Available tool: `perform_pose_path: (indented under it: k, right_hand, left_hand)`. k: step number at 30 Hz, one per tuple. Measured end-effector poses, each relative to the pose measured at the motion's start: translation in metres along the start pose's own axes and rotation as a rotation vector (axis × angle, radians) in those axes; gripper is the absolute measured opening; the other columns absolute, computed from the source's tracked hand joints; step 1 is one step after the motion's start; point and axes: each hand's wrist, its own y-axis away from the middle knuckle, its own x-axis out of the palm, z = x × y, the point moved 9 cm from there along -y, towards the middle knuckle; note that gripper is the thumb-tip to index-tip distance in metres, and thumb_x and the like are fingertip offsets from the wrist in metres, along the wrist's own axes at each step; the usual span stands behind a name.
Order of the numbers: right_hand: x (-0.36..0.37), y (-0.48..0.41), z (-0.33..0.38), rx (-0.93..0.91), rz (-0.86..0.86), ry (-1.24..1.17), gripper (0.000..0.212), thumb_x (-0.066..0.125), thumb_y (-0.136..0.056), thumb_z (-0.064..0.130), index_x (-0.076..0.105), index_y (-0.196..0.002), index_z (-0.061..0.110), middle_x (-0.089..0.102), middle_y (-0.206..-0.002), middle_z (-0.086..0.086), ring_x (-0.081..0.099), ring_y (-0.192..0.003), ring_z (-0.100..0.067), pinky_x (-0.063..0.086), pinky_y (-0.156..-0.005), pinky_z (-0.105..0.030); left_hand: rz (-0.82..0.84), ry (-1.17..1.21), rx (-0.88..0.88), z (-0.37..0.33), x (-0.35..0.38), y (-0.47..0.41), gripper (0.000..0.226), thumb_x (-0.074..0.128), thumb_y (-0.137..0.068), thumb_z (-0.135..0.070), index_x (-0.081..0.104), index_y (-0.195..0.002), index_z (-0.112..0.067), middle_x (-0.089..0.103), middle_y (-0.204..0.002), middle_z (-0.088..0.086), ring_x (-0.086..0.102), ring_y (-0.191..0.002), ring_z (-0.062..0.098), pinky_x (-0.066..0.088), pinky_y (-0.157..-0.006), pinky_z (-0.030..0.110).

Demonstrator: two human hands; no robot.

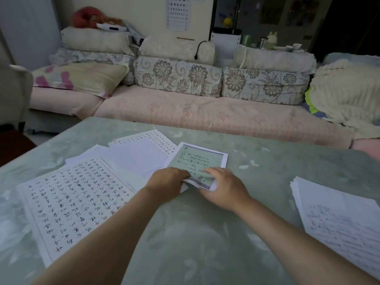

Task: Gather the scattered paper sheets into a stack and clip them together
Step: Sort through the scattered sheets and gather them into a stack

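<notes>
a person at a pale green table [205, 233] gathers loose pages, seen from beside them. at eight o'clock lies a large gridded sheet [76, 204] of handwritten characters, flat and untouched. at eleven o'clock a blank white sheet [139, 157] overlaps another gridded page [156, 138] behind it, and its right edge seems to run under the next page.

at twelve o'clock sits the green-bordered sheet [197, 161], the page now being collected. the left hand [166, 184] has its fingers curled round the sheet's near left corner, which is lifted off the table. the right hand [224, 188] lies just beside it, fingers laid fairly straight across the near edge. its thumb is hidden, so a pinch from below cannot be ruled out.

at four o'clock, well apart, waits the gathered stack [337, 219], its left edges fanned rather than squared.

the risks look plain enough. a tight grip on one corner could crease or tear the thin page. pulling it sideways may drag the blank sheet along, scattering the pile further. the fanned stack would likely clip crooked unless it is squared first. no clip is in sight, so that step may stall.
</notes>
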Motion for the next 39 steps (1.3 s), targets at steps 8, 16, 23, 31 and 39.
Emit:
perform_pose_path:
  k: [8,16,23,31,39]
  right_hand:
    - [-0.001,0.005,-0.046,0.683,0.113,-1.165,0.029,0.054,-0.096,0.045,0.068,-0.113,0.026,0.065,-0.106,0.001,0.057,-0.1,-0.025,0.055,-0.086,-0.041]
    - [0.009,0.015,-0.06,0.816,0.133,-0.734,0.027,0.069,-0.076,-0.011,0.067,-0.102,-0.003,0.071,-0.097,-0.017,0.07,-0.09,-0.033,0.06,-0.083,-0.045]
    - [-0.02,-0.006,0.003,0.526,-0.091,-0.669,0.013,0.059,-0.089,0.001,0.068,-0.091,0.01,0.072,-0.092,-0.003,0.069,-0.086,-0.022,0.061,-0.08,-0.042]
    - [0.039,-0.034,0.1,0.392,0.256,-0.679,0.062,0.066,-0.088,0.003,0.043,-0.146,0.01,0.049,-0.144,-0.011,0.058,-0.117,-0.028,0.054,-0.084,-0.033]
    - [0.089,-0.054,0.189,0.206,0.357,-0.252,0.041,0.051,-0.093,0.006,0.048,-0.134,0.013,0.059,-0.114,-0.008,0.062,-0.096,-0.028,0.051,-0.065,-0.033]
  left_hand:
    - [0.016,0.075,0.036,-0.015,-0.015,0.013,0.042,0.052,-0.093,-0.025,0.059,-0.127,-0.048,0.055,-0.14,-0.012,0.059,-0.118,0.02,0.053,-0.089,0.03]
    - [0.277,0.338,-0.101,-0.018,-0.015,0.051,0.052,0.063,-0.082,-0.062,0.06,-0.13,-0.039,0.059,-0.132,-0.019,0.056,-0.119,0.006,0.044,-0.104,0.03]
    - [-0.006,0.163,-0.485,0.117,-0.068,0.109,0.035,0.054,-0.096,-0.041,0.057,-0.13,-0.034,0.057,-0.137,-0.009,0.054,-0.122,0.015,0.043,-0.103,0.034]
    - [0.26,0.101,-0.824,0.22,-0.051,0.195,0.048,0.023,-0.102,-0.039,0.042,-0.142,-0.02,0.039,-0.151,0.014,0.036,-0.137,0.035,0.025,-0.116,0.055]
    - [-0.139,0.275,-0.94,0.243,-0.092,0.218,0.068,0.033,-0.097,-0.06,0.026,-0.152,-0.022,0.037,-0.155,0.007,0.035,-0.139,0.032,0.033,-0.109,0.05]
